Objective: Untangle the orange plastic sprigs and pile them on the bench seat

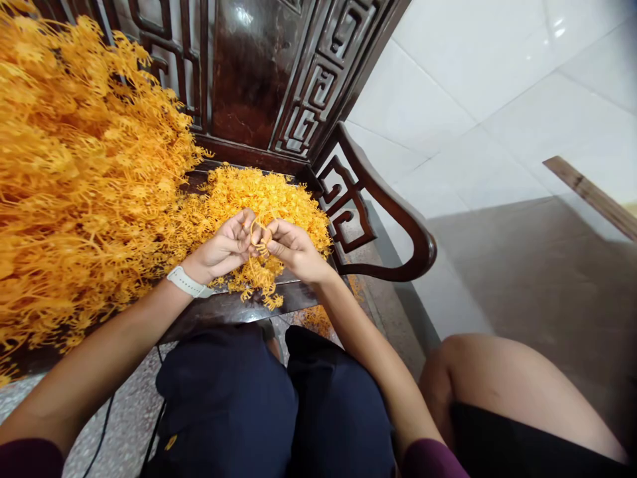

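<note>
Purple sleeves (432, 459), orange piece (261, 248), thin, curly

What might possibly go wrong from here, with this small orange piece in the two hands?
First, the orange piece is thin and pinched only by the fingertips of the left hand and right hand, so it might slip or tear. Second, the smaller orange pile reaches the bench's front edge; strands could drop beside the orange bits on the floor. Third, the watch strap might snag curly strands.
</note>
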Tool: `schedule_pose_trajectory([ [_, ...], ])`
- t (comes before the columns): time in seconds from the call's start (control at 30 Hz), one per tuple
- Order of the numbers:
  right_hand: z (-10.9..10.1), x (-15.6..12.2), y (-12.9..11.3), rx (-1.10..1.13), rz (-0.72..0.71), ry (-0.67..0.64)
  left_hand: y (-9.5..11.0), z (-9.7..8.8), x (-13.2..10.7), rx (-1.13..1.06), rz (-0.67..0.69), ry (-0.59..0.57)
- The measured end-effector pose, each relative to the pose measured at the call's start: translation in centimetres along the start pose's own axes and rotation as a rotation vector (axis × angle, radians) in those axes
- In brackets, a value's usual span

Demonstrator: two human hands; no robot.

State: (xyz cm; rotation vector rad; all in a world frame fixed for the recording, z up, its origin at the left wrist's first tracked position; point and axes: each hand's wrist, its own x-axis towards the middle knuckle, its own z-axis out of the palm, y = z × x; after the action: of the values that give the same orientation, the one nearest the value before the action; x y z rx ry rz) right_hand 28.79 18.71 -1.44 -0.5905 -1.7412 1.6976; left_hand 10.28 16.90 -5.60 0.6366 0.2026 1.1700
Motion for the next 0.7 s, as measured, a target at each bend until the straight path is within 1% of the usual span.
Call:
schedule_pose_trajectory([
  [0.1,-0.3,-0.4,0.2,0.047,-0.002,0.005,0.4,0.5,-0.2,-0.065,-0.009,0.006],
  [0.17,-0.3,-0.6,0.3,0.080,0.020,0.067,0.7,0.7,-0.1,-0.090,0.013,0.017],
  [0.23,-0.3,-0.5,0.3,0.102,0.047,0.164,1.0,0.6,0.0,-0.078,0.047,0.039],
  [0.33,-0.8,-0.3,0.0,0.103,0.058,0.363,1.2,0.0,0.2,-0.077,0.092,0.092],
  [0.43,-2.1,-0.1,-0.3,0.045,0.051,0.575,1.4,-0.5,0.5,-0.095,0.104,0.139],
  [0.5,-3.1,-0.2,-0.3,-0.014,0.051,0.668,1.6,-0.6,0.6,-0.104,0.107,0.166],
  [0.57,-3.9,-0.4,-0.3,-0.117,0.037,0.728,1.7,-0.6,0.6,-0.116,0.118,0.180],
  [0.63,-4.1,-0.7,-0.6,-0.256,0.001,0.766,1.8,-0.5,0.6,-0.124,0.130,0.186],
  [0.67,-4.0,-0.8,-0.8,-0.315,-0.017,0.753,1.7,-0.4,0.6,-0.126,0.128,0.192],
  [0.7,-3.6,-1.0,-1.2,-0.358,-0.029,0.709,1.6,-0.4,0.6,-0.127,0.122,0.201],
])
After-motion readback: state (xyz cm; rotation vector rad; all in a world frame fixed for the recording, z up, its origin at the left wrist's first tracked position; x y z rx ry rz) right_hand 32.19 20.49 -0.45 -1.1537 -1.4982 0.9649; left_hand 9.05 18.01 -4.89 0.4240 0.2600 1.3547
